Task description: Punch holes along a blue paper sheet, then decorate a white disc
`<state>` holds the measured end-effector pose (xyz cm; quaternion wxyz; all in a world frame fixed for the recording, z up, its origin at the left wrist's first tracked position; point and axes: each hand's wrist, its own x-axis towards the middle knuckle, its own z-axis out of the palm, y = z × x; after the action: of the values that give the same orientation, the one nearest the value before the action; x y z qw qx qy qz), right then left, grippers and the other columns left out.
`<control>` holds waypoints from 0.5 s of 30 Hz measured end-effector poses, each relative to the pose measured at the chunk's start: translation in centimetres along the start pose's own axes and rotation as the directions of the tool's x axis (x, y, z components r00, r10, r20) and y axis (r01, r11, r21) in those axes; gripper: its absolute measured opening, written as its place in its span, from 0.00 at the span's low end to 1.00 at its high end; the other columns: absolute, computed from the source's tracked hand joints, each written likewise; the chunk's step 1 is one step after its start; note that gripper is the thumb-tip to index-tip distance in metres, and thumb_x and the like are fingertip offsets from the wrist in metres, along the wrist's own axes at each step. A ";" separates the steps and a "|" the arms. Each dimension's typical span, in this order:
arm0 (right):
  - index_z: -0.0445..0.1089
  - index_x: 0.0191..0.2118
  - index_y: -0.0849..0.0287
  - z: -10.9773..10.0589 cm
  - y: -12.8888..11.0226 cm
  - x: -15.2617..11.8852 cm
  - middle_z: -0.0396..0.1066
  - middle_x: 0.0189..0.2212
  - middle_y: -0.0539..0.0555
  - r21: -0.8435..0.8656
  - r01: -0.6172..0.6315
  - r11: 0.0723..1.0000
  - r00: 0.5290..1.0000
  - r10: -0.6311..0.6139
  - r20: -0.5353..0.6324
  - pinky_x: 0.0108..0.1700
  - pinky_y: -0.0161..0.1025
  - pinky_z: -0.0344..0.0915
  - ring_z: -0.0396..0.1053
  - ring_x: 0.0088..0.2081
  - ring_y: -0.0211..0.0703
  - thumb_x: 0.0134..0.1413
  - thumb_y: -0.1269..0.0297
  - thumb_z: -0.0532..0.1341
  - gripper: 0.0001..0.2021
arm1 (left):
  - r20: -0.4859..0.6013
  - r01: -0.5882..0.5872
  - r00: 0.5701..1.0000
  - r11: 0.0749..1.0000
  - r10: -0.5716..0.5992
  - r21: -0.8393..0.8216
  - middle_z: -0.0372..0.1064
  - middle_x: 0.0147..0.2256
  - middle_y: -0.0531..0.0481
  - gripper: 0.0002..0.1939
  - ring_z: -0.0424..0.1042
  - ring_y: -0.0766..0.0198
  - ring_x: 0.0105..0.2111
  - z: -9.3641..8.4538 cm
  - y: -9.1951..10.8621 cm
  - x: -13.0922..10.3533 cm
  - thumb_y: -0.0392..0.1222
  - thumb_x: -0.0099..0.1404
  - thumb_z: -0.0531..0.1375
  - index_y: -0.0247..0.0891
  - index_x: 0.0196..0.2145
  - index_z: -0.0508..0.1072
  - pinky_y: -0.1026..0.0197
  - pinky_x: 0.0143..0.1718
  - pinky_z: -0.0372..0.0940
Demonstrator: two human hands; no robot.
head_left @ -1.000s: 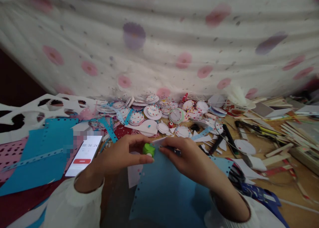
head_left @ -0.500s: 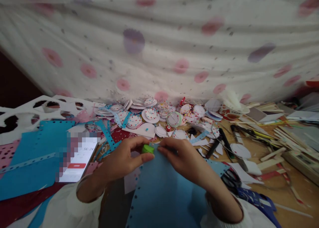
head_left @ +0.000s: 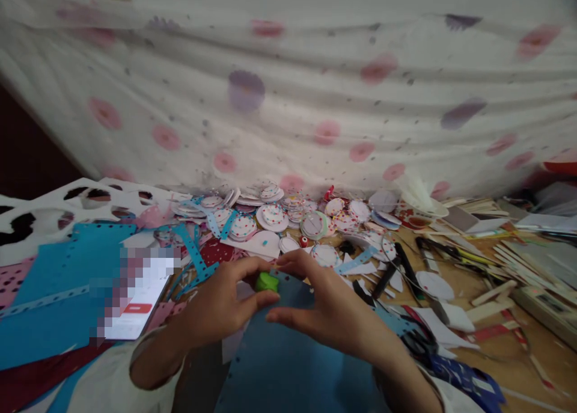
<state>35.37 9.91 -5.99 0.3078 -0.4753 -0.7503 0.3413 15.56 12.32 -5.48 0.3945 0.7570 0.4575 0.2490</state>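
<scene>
A small bright green object (head_left: 267, 282) sits between the thumb and fingers of my left hand (head_left: 228, 299), over the far edge of a blue sheet (head_left: 293, 353) with punched holes or dots along its border. My right hand (head_left: 327, 305) is just to the right, thumb and fingers spread wide, with its fingertips close to those of my left hand. Nothing shows between the right thumb and fingers but the blue sheet beneath.
Stacks of paper discs (head_left: 273, 217) line the back. A lit phone (head_left: 139, 299) and blue sheets (head_left: 58, 281) lie left. On the right are black-handled scissors (head_left: 419, 341), a blue patterned item (head_left: 466, 380), wooden sticks (head_left: 523, 263) and a bowl (head_left: 417, 214).
My right hand has opened from a pinch, its thumb dropping away from the fingers and moving left. My left hand stays around the green object. The view has tilted up slightly.
</scene>
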 end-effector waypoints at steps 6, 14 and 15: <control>0.70 0.50 0.54 0.8 0.2 0.1 0.75 0.45 0.56 -0.005 0.038 0.999 0.999 -0.038 0.000 0.50 0.47 0.65 0.71 0.48 0.52 0.48 0.57 0.70 0.22 | -0.004 -0.050 0.999 0.996 0.050 0.068 0.76 0.43 0.45 0.17 0.73 0.53 0.44 0.5 0.3 -0.2 0.43 0.58 0.61 0.38 0.46 0.75 0.53 0.48 0.64; 0.71 0.48 0.56 1.5 0.5 0.7 0.77 0.42 0.55 0.040 -0.010 0.999 1.000 0.011 -0.026 0.47 0.44 0.67 0.73 0.46 0.51 0.46 0.64 0.71 0.21 | 0.029 -0.074 0.997 0.997 0.074 0.019 0.77 0.37 0.49 0.13 0.73 0.58 0.39 0.5 0.3 0.2 0.36 0.58 0.60 0.39 0.43 0.75 0.58 0.42 0.64; 0.71 0.47 0.56 1.5 0.6 0.8 0.77 0.41 0.56 0.030 -0.014 0.999 0.999 0.015 -0.030 0.46 0.44 0.67 0.74 0.46 0.51 0.46 0.64 0.71 0.20 | 0.036 -0.076 0.997 0.997 0.075 0.026 0.76 0.37 0.49 0.12 0.73 0.58 0.39 0.5 0.2 0.2 0.36 0.58 0.60 0.38 0.42 0.75 0.59 0.42 0.64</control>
<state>34.19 10.46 -7.24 0.3239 -0.4811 -0.7368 0.3475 16.14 12.29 -5.55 0.3822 0.7834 0.4249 0.2444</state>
